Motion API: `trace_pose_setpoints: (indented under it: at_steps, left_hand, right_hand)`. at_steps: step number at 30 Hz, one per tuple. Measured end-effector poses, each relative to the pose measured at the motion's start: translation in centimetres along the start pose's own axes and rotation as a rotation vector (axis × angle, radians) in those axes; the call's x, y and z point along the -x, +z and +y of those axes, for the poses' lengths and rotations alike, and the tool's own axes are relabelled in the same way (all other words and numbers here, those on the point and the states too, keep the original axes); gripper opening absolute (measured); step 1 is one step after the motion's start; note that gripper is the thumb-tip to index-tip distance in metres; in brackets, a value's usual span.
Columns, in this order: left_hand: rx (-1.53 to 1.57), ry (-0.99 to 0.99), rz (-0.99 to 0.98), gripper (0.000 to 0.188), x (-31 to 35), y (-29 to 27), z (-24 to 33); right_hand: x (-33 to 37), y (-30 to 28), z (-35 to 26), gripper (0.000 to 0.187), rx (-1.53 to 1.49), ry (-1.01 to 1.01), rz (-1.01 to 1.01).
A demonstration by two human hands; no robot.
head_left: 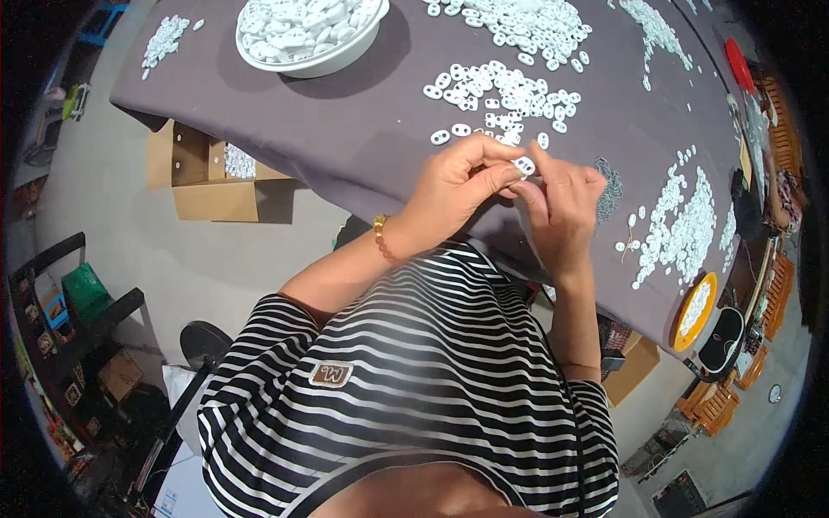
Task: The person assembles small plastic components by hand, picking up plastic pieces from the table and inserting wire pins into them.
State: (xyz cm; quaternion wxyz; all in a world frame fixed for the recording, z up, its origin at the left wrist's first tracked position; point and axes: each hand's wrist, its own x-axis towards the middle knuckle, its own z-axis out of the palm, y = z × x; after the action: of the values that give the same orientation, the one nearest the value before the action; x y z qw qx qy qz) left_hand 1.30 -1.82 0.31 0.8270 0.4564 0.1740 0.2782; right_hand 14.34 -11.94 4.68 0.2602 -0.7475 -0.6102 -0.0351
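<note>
The left hand (471, 177) pinches a white piece (524, 164), likely light, hard and slippery, best held by its edges, while what the right hand (560, 200) grips is unclear

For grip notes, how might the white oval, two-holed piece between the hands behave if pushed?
The white oval, two-holed piece is likely light, being tiny beside the left hand. Its surface looks smooth, perhaps slippery. Its oblong outline probably discourages rolling.
</note>
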Motion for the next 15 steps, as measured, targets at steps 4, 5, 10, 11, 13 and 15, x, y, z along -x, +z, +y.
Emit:
trace_pose_setpoints:
  at_steps: [4,5,10,11,13,15]
  left_hand:
    - [-0.025,-0.032,-0.038,0.022,-0.1,-0.2,0.8]
    - [-0.024,-0.056,-0.053,0.023,-0.1,-0.2,0.8]
    - [0.035,-0.013,-0.055,0.020,0.2,-0.6,-0.2]
    - [0.046,-0.021,-0.051,0.020,0.3,-0.7,-0.4]
    - [-0.043,0.024,-0.047,0.020,0.4,-0.8,-0.6]
    - [-0.132,0.069,-0.042,0.020,0.4,-0.8,-0.7]
  right_hand:
    - [0.0,-0.1,-0.1,0.029,0.098,-0.061,0.017]
    - [0.0,0.0,-0.2,0.028,0.119,-0.066,0.012]
    - [-0.1,-0.2,-0.9,0.031,0.117,-0.059,0.000]
    - [-0.2,-0.3,-1.0,0.033,0.123,-0.052,-0.021]
    - [-0.2,-0.6,-1.1,0.035,0.126,-0.055,-0.042]
    - [-0.2,-0.6,-1.1,0.037,0.128,-0.057,-0.064]
